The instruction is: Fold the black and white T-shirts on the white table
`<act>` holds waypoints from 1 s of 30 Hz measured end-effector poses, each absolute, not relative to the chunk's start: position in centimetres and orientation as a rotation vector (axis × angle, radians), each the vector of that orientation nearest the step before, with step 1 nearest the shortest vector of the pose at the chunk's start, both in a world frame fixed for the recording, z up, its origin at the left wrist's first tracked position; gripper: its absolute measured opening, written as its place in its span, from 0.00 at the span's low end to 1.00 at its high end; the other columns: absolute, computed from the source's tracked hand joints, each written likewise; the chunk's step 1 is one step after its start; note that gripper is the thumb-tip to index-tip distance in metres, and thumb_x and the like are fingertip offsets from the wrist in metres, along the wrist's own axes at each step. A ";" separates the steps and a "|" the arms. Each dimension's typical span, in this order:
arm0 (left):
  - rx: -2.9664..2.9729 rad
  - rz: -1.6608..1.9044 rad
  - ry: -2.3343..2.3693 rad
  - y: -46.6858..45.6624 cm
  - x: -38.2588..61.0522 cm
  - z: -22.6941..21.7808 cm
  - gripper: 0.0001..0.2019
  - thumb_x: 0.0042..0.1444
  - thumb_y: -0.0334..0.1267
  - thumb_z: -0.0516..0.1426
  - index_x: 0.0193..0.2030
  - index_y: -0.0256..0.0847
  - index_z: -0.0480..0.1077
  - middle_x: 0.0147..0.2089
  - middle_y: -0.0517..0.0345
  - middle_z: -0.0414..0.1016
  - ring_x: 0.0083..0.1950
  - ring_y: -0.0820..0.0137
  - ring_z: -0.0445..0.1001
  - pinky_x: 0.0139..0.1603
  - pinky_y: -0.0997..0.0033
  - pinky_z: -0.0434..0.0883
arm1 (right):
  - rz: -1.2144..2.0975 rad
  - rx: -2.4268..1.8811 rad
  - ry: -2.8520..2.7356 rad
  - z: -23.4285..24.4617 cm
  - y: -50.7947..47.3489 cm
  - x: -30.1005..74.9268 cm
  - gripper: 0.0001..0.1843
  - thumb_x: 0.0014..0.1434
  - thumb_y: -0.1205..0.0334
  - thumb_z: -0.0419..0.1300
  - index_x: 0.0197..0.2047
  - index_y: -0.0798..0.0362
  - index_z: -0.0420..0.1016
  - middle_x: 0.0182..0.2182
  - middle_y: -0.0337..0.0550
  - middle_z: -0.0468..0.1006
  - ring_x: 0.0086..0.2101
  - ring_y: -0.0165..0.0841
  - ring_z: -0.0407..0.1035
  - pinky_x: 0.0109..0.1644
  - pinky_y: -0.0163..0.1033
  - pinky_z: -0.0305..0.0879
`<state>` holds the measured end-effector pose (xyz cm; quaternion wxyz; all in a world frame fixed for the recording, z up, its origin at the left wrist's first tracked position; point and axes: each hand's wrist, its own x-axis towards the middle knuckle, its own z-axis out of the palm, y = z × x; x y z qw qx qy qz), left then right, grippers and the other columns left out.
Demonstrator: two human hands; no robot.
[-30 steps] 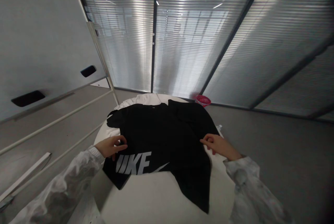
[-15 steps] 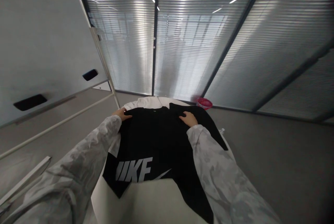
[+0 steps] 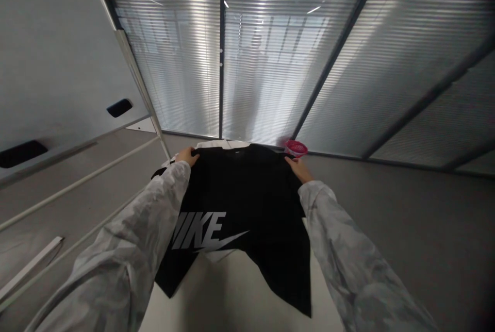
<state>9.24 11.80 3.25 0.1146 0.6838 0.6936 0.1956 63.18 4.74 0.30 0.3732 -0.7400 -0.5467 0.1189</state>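
A black T-shirt (image 3: 240, 187) with a white NIKE logo hangs spread out above a round white table (image 3: 240, 296). My left hand (image 3: 187, 155) is closed on the shirt's left shoulder. At the other shoulder, my right hand (image 3: 298, 168) grips the cloth the same way. Both arms, in pale patterned sleeves, reach forward and hold the shirt up, with its hem drooping towards the table. A bit of white cloth (image 3: 216, 143) shows just behind the collar.
A pink basket (image 3: 296, 148) stands on the grey floor beyond the table. Glass walls with closed blinds (image 3: 270, 64) fill the back. A white panel with dark slots (image 3: 58, 74) and metal rails (image 3: 77, 182) lean at the left.
My hands went from the shirt's sides up to its shoulders, took hold there and spread apart. The shirt now hangs lifted and stretched, no longer lying flat.
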 end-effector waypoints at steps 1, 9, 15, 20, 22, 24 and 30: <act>2.012 0.561 2.045 11.4 9.7 2.9 0.26 0.61 0.46 0.66 0.63 0.36 0.75 0.63 0.35 0.79 0.65 0.47 0.77 0.64 0.54 0.70 | 0.312 -1.927 -1.394 -0.1 4.2 62.8 0.38 0.64 0.38 0.62 0.61 0.65 0.75 0.50 0.67 0.83 0.50 0.52 0.79 0.58 0.54 0.72; 2.452 0.584 1.605 4.0 9.6 2.7 0.23 0.63 0.50 0.64 0.62 0.42 0.76 0.72 0.43 0.72 0.73 0.48 0.69 0.78 0.47 0.61 | -0.182 -1.783 -1.812 -0.2 -4.6 58.0 0.34 0.67 0.49 0.62 0.71 0.55 0.67 0.70 0.62 0.69 0.70 0.58 0.61 0.74 0.64 0.57; 2.658 0.565 0.761 -8.1 7.8 3.5 0.30 0.65 0.58 0.63 0.68 0.45 0.71 0.69 0.42 0.74 0.69 0.51 0.74 0.74 0.46 0.67 | 0.134 -1.350 -2.263 0.7 -14.1 55.6 0.22 0.71 0.49 0.63 0.65 0.43 0.75 0.68 0.48 0.74 0.67 0.49 0.68 0.73 0.62 0.63; 2.691 0.444 0.579 -15.4 6.7 1.0 0.31 0.63 0.56 0.66 0.68 0.46 0.71 0.69 0.41 0.75 0.68 0.49 0.75 0.74 0.42 0.67 | 0.487 -1.131 -2.452 0.7 -21.0 54.1 0.34 0.61 0.42 0.74 0.65 0.44 0.75 0.66 0.53 0.76 0.63 0.52 0.70 0.69 0.61 0.66; 2.675 0.480 0.636 -16.3 6.5 0.3 0.17 0.72 0.44 0.59 0.64 0.47 0.73 0.66 0.45 0.78 0.66 0.55 0.77 0.70 0.51 0.73 | 0.526 -1.124 -2.500 0.7 -22.4 53.4 0.32 0.59 0.44 0.75 0.62 0.46 0.77 0.65 0.53 0.76 0.62 0.52 0.71 0.68 0.60 0.67; 2.602 0.518 0.755 -16.3 6.6 0.3 0.13 0.76 0.39 0.53 0.61 0.48 0.75 0.60 0.49 0.82 0.60 0.60 0.81 0.62 0.58 0.77 | 0.527 -1.172 -2.499 0.6 -22.7 52.9 0.15 0.67 0.52 0.68 0.54 0.47 0.80 0.60 0.50 0.80 0.58 0.48 0.74 0.66 0.58 0.68; 2.318 0.530 1.244 -11.8 8.4 3.1 0.12 0.75 0.46 0.53 0.51 0.46 0.76 0.41 0.57 0.83 0.39 0.65 0.81 0.43 0.67 0.76 | 0.444 -1.272 -2.339 2.6 -20.0 52.5 0.10 0.76 0.56 0.57 0.45 0.48 0.77 0.43 0.45 0.83 0.44 0.40 0.77 0.54 0.50 0.71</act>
